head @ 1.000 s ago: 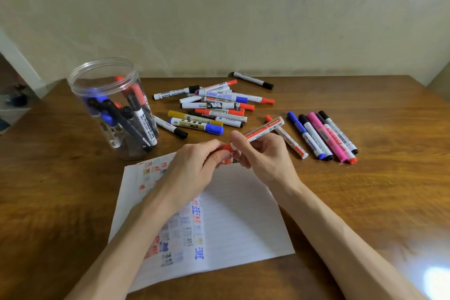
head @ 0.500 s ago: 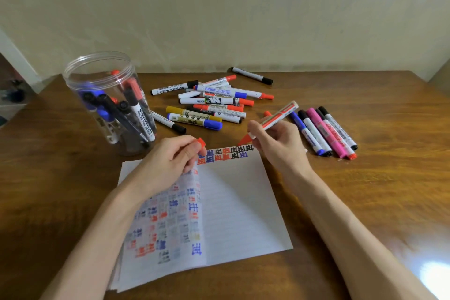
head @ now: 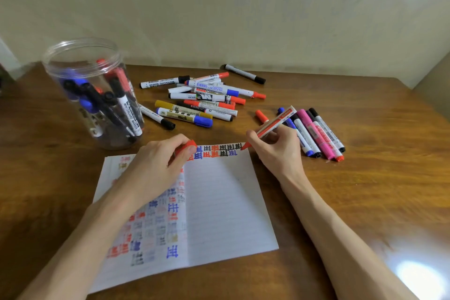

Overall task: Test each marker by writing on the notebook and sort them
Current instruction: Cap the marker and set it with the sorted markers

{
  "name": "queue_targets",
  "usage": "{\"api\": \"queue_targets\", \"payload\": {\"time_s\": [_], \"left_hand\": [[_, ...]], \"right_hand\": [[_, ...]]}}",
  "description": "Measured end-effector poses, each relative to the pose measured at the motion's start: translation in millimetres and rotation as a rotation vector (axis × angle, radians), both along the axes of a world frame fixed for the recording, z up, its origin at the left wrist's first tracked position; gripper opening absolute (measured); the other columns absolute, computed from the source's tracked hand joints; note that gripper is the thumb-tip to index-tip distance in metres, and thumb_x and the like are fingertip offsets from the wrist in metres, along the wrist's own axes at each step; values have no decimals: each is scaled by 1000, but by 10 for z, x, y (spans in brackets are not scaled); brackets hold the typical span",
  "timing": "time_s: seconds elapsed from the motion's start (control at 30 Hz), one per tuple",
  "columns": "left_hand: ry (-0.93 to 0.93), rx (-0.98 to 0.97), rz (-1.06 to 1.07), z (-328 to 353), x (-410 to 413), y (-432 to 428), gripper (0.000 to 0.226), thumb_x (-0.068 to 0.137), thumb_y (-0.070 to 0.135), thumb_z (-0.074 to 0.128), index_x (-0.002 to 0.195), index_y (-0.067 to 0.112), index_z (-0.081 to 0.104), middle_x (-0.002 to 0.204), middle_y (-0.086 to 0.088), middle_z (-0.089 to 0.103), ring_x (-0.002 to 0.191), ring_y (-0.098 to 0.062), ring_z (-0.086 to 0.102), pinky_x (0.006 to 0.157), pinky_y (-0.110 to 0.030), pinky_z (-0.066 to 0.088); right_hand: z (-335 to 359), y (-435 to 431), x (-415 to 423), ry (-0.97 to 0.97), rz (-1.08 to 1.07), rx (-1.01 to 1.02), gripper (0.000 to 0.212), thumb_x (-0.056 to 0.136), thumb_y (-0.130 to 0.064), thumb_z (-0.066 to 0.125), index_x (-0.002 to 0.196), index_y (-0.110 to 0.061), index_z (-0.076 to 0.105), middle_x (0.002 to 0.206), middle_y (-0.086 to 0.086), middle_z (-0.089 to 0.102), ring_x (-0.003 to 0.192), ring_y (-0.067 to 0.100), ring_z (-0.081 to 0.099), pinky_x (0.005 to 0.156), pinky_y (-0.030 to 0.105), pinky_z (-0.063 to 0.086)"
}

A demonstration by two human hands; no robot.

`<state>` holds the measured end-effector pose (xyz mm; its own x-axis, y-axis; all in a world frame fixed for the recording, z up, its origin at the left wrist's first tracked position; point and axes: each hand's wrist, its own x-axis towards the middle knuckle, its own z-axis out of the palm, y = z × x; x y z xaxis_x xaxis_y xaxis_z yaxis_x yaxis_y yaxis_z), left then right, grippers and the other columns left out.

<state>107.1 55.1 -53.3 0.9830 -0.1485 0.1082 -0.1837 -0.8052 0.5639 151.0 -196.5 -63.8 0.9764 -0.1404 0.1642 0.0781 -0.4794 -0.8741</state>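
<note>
An open lined notebook (head: pixel 219 202) lies on the wooden table (head: pixel 365 190), with rows of red, blue and black test marks along its top edge and on its left page. My right hand (head: pixel 277 148) grips an uncapped red marker (head: pixel 275 125), its tip at the notebook's top right corner. My left hand (head: pixel 158 165) rests on the left page and pinches the red cap (head: pixel 186 148). A loose pile of markers (head: pixel 202 98) lies behind the notebook. A row of sorted markers (head: pixel 316 134) lies to the right.
A clear plastic jar (head: pixel 95 95) holding several markers stands at the back left. A single black-capped marker (head: pixel 244 73) lies near the wall. A red-capped marker (head: pixel 261 116) pokes out behind my right hand. Glare shines on the table at lower right.
My hands pulled the cap off the red marker and moved apart. The left hand settled on the left page with the cap; the right brought the marker tip down to the page's top edge.
</note>
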Motion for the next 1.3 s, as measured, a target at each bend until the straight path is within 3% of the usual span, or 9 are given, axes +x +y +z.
{"api": "queue_targets", "payload": {"time_s": [0.17, 0.33, 0.5, 0.9, 1.1, 1.3], "left_hand": [[-43, -3, 0, 5, -10, -7, 28, 101, 53, 45, 117, 35, 60, 94, 28, 60, 84, 7, 64, 57, -10, 48], [-36, 1, -7, -1, 0, -4, 28, 101, 51, 49, 120, 34, 60, 102, 22, 62, 88, 6, 63, 59, -9, 47], [-23, -2, -14, -3, 6, -1, 27, 100, 49, 50, 120, 33, 61, 104, 20, 64, 89, 4, 63, 62, -10, 47], [-30, 22, -17, -1, 7, -2, 27, 100, 49, 51, 120, 34, 61, 101, 23, 61, 86, 8, 61, 59, -8, 44], [-23, 26, -24, -12, 12, 10, 28, 99, 50, 52, 120, 34, 61, 104, 21, 63, 88, 6, 62, 60, -9, 45], [-28, 19, -31, -18, 24, 20, 27, 98, 50, 53, 119, 34, 61, 104, 20, 66, 90, 3, 64, 64, -11, 47]], "right_hand": [[-13, 13, -3, -36, 25, -27, 19, 93, -28, 79, 79, -22, 67, 75, -18, 71, 74, -8, 71, 65, 8, 53], [-4, 16, -11, -60, 43, -64, 23, 93, -26, 79, 76, -26, 64, 72, -21, 67, 72, -11, 68, 63, 7, 52], [-54, -14, 32, -54, 0, -72, 19, 94, -27, 77, 82, -15, 70, 78, -7, 74, 74, 3, 71, 66, 13, 56], [-4, 15, -23, -66, 54, -60, 21, 93, -24, 78, 76, -22, 66, 73, -16, 71, 73, -6, 70, 65, 8, 52], [-69, -28, 31, -58, 7, -68, 19, 94, -26, 77, 82, -14, 69, 81, -4, 75, 74, 7, 72, 70, 19, 60], [-23, -1, -4, -66, 27, -51, 20, 93, -26, 78, 77, -22, 66, 75, -12, 73, 75, 2, 72, 69, 14, 57]]}}
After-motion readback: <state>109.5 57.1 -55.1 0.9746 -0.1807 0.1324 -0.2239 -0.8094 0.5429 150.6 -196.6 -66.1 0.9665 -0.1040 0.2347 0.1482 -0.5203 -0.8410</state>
